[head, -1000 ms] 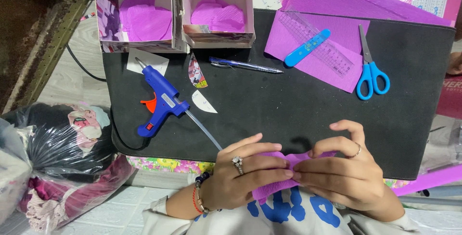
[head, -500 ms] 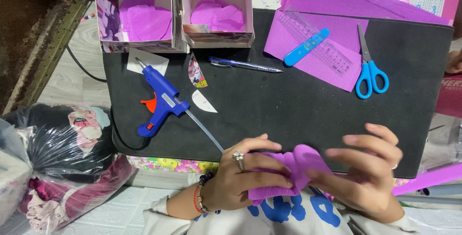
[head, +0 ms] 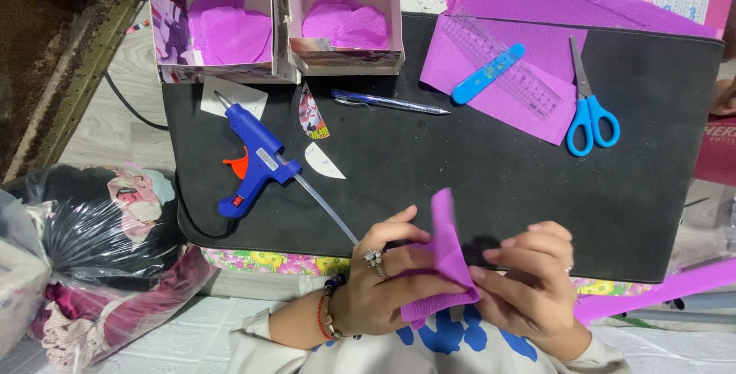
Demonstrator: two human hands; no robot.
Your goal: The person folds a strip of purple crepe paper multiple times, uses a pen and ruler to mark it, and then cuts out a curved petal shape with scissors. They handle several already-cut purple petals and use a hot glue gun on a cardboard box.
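Both my hands hold one piece of purple crepe paper (head: 443,255) at the near edge of the black mat (head: 491,182). My left hand (head: 379,282), with a ring and bracelets, grips the paper's lower left part. Fingertips of my right hand (head: 529,282) pinch its right edge. The paper stands up on edge, with its top corner pointing away from me.
A blue glue gun (head: 253,161) lies on the mat's left, its stick pointing at my left hand. Two open boxes (head: 276,21) of purple paper cutouts stand at the back. A pen (head: 391,103), a ruler (head: 502,75), blue scissors (head: 590,113) and purple sheets (head: 537,6) lie further right. Plastic bags (head: 84,244) sit left.
The paper lay flat and wide between my hands; now it is turned up on edge. My right fingers shifted from spread over it to pinching its right side.
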